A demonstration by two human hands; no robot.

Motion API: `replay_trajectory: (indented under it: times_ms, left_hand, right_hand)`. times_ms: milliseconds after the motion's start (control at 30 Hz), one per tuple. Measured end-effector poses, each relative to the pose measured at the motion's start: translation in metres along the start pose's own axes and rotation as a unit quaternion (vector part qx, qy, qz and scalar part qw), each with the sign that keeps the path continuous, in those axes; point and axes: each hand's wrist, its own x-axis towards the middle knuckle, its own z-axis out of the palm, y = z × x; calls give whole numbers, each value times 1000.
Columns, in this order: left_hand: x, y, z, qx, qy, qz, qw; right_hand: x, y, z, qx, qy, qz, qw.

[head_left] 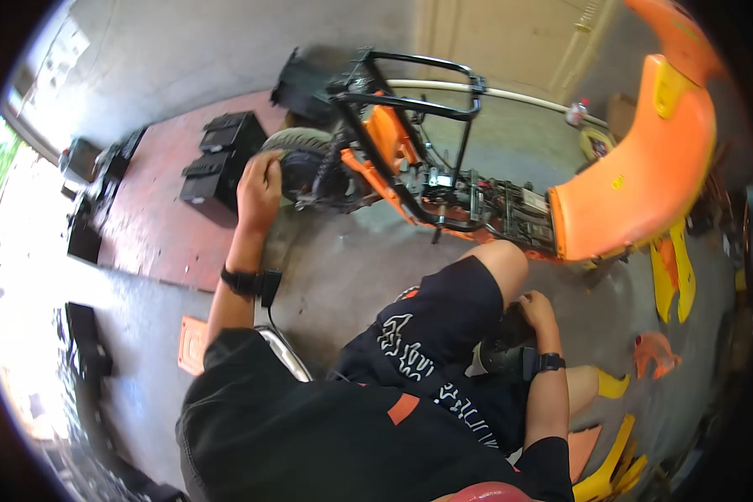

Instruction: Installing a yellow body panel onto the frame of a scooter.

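Observation:
My left hand [259, 191] is stretched out beside the rear wheel's tyre [297, 139] of a partly stripped scooter. Its fingers are curled together, and whatever they may hold is too small to make out. The scooter's black tubular frame [422, 105] stands bare, with orange side parts [386, 134] and wiring [510, 201] exposed. At its front rises a large orange body panel [636, 197]. My right hand [539, 308] is low beside my bent knee, near the floor. Its fingers are partly hidden, so their grip does not show.
Black battery-like boxes [224, 159] stand on a reddish platform [155, 197] at the left. Yellow panels [671, 272] and an orange piece [654, 355] lie on the floor at the right. Behind the scooter, a pale pipe [510, 94] runs near the wall.

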Motion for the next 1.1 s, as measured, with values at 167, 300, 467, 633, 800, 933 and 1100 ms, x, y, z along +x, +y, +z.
replay_trajectory:
  times_ms: [167, 300, 467, 633, 800, 933, 1100]
  left_hand:
    - [140, 115, 89, 11, -140, 339, 930]
    - [157, 148, 184, -10, -463, 115, 879]
    - [146, 136, 220, 39, -553, 104, 825]
    - [141, 154, 197, 44, -498, 179, 847]
    - [139, 136, 205, 142, -416, 266, 858]
    - [148, 95, 195, 173, -388, 279, 861]
    - [144, 96, 196, 233, -421, 164, 861]
  right_hand:
    - [-35, -59, -73, 86, 65, -51, 993]
    - [-63, -43, -99, 46, 68, -90, 993]
    - [-87, 3, -83, -32, -31, 52, 998]
    - [-84, -12, -70, 13, -138, -8, 990]
    - [-68, -18, -52, 39, -140, -153, 977]
    - [-69, -2, -83, 15, -214, -168, 962]
    - [-84, 7, -116, 37, -217, -91, 971]
